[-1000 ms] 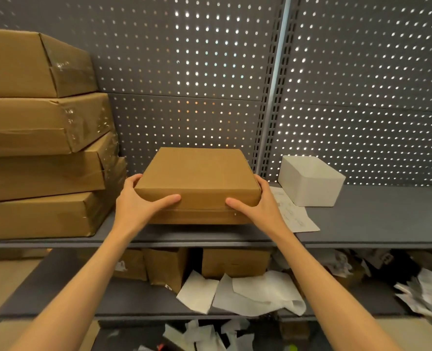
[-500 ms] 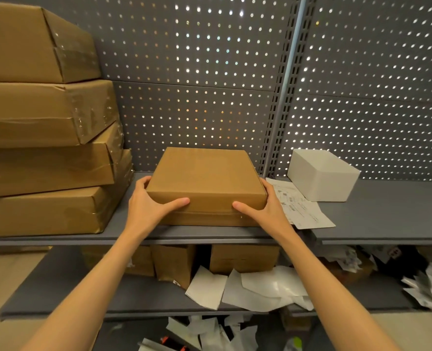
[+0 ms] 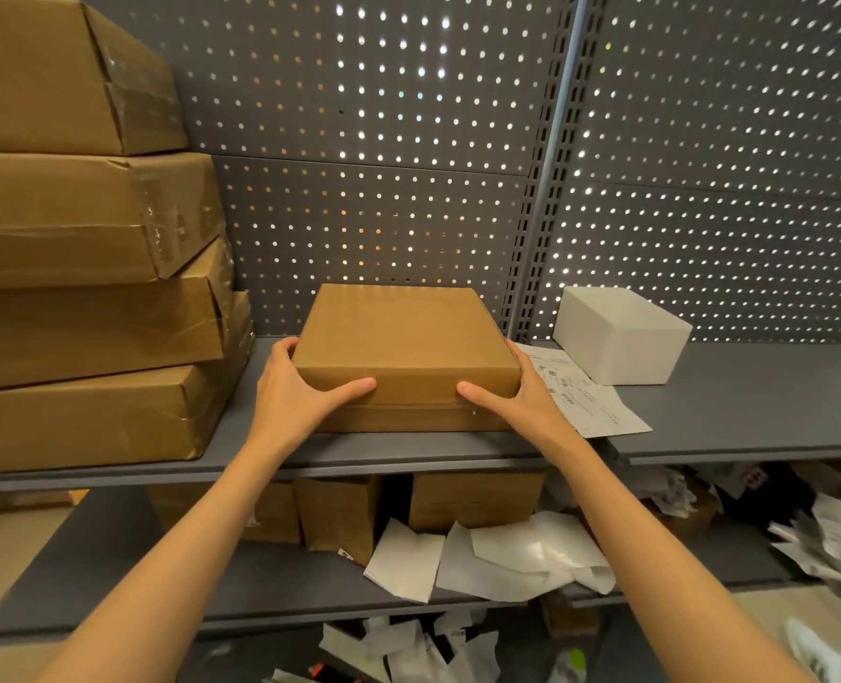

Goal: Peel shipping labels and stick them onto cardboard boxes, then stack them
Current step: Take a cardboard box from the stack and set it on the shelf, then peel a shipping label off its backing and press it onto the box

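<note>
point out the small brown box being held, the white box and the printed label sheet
small brown box (image 3: pixel 403 327), head view, on its top face
white box (image 3: pixel 605 354), head view, on its front side
printed label sheet (image 3: pixel 591 406), head view, on its bare middle

matt cardboard box (image 3: pixel 403 337), perforated metal panel (image 3: pixel 374 214)

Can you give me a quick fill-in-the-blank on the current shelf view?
1. Both hands, left hand and right hand, hold the flat brown box that sits atop ____ brown box.
2. The white box stands to the ____ of it.
3. The wrapped stack counts ____ packages.

Missing: another; right; four
</note>
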### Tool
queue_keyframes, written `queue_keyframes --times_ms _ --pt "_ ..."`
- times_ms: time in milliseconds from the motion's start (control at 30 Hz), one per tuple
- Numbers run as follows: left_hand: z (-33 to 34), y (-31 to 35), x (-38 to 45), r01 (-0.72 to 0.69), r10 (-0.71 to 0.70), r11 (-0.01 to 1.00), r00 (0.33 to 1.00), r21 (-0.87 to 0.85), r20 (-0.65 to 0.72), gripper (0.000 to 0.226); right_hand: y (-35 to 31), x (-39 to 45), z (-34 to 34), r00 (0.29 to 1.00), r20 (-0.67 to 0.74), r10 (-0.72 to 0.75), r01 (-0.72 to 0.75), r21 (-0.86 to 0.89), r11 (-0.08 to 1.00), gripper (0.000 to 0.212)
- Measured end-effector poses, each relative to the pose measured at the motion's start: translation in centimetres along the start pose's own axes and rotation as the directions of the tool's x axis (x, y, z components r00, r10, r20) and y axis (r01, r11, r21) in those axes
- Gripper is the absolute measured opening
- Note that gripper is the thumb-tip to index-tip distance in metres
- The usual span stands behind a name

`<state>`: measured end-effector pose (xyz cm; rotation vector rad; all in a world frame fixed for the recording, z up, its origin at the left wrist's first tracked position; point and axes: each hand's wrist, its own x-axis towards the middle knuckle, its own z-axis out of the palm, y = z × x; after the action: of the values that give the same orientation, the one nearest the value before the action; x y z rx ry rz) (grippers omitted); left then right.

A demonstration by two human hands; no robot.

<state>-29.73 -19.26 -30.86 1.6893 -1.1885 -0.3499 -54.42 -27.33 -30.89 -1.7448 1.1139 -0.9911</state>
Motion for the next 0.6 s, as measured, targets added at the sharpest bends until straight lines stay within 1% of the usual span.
queue_keyframes --times_ms 67,133,200,267,333,400,500,600 --pt "-0.3 0.0 -0.1 -0.007 0.006 0.996 1.000 0.093 0.013 0.109 -0.1 -0.1 -0.1 1.000 -0.013 -0.009 0.008 -0.039 0.999 0.091" --pt "-0.8 0.3 -0.3 -0.031 0.032 0.968 0.999 0.248 -0.002 0.109 -0.3 -0.5 -0.1 0.999 -0.034 -0.036 0.032 -0.115 0.993 0.090" --pt "-1.1 0.9 -0.3 -0.091 0.125 0.925 0.990 0.368 -0.068 0.106 -0.2 -0.7 0.0 0.995 -0.072 -0.070 0.057 -0.178 0.982 0.097" --pt "-1.0 1.7 0.1 -0.163 0.242 0.865 0.964 0.474 -0.110 0.097 -0.2 -1.0 -0.3 0.989 -0.110 -0.095 0.071 -0.208 0.976 0.102" --pt "-0.5 2.9 0.4 -0.234 0.342 0.808 0.934 0.541 -0.106 0.085 -0.3 -1.3 -0.8 0.984 -0.144 -0.103 0.070 -0.222 0.973 0.094" --pt "0.4 4.4 0.4 -0.318 0.425 0.766 0.903 0.559 -0.068 0.072 -0.2 -1.4 -1.7 0.974 -0.197 -0.112 0.063 -0.241 0.968 0.081" --pt "2.5 6.7 -0.3 -0.446 0.538 0.722 0.842 0.530 -0.024 0.046 0.2 -1.8 -3.7 0.957 -0.265 -0.121 0.048 -0.267 0.963 0.060" --pt "5.1 8.9 -1.5 -0.549 0.617 0.692 0.787 0.468 0.012 0.030 1.4 -2.3 -6.4 0.947 -0.302 -0.110 0.008 -0.319 0.948 0.052"
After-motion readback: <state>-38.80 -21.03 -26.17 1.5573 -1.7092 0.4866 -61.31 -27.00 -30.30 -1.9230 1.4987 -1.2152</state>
